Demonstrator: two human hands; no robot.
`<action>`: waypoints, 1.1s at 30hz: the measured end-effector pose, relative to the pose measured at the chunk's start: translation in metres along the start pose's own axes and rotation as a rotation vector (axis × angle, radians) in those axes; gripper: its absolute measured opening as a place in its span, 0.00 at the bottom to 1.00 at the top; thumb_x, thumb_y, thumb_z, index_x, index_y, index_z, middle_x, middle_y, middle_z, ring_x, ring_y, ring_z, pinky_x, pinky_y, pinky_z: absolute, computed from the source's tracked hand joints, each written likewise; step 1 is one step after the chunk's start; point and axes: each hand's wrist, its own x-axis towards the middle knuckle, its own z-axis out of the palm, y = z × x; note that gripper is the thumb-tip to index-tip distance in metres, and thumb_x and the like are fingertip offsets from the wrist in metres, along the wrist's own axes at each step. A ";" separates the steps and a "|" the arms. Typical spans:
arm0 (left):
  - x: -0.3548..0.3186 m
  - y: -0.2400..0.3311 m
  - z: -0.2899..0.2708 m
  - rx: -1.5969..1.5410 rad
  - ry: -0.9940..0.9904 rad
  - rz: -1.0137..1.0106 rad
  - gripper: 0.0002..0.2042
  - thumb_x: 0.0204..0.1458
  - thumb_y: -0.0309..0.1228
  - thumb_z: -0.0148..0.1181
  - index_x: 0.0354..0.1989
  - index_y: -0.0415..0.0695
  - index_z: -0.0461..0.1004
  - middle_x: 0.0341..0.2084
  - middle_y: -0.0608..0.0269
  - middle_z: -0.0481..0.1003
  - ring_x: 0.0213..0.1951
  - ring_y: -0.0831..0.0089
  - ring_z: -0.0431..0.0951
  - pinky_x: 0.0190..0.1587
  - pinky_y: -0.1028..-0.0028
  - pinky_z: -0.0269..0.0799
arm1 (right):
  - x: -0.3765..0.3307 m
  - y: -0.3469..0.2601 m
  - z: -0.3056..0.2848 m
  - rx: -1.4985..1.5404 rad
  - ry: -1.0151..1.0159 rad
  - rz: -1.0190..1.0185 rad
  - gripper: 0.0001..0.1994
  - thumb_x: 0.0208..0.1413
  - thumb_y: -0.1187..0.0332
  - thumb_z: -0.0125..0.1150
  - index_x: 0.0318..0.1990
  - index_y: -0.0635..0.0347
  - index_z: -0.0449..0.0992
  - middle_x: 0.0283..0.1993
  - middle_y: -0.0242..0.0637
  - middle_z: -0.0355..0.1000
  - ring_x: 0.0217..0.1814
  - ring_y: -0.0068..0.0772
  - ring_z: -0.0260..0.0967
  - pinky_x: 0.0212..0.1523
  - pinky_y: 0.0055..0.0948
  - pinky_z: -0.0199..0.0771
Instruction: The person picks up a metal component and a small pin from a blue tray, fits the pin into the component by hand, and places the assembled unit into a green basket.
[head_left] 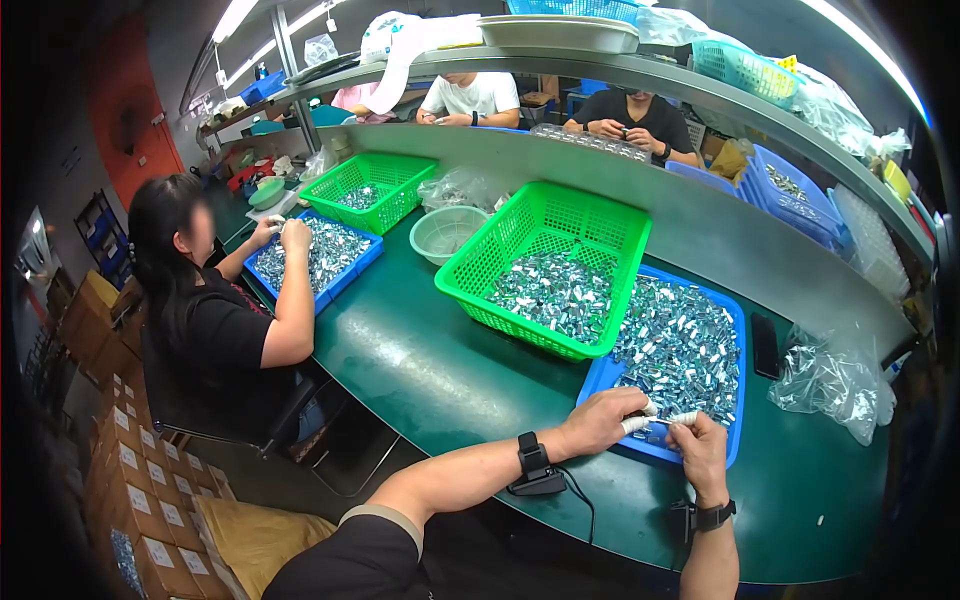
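My left hand (pixel 603 417) and my right hand (pixel 701 446) meet over the near edge of a blue tray (pixel 602 372) heaped with several small silver metal parts (pixel 680 345). Both hands wear white fingertip covers and pinch a small silver part (pixel 655 418) between them. Each wrist carries a black band. Tilted against the blue tray's left side stands a green basket (pixel 590 222) with more silver parts inside.
A dark green worktable (pixel 430 365) curves around. A person in black at left works over another blue tray (pixel 352 276) beside a second green basket (pixel 362 172). A pale bowl (pixel 447 231), clear bags of parts (pixel 830 378), a black phone (pixel 765 345) and people behind the shelf surround me.
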 end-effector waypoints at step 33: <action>-0.004 0.012 -0.008 -0.051 0.067 -0.070 0.08 0.57 0.25 0.67 0.44 0.39 0.79 0.37 0.55 0.79 0.42 0.57 0.81 0.46 0.64 0.77 | 0.002 0.008 -0.001 -0.005 0.065 -0.073 0.14 0.68 0.64 0.62 0.31 0.63 0.79 0.24 0.30 0.75 0.26 0.17 0.68 0.28 0.21 0.66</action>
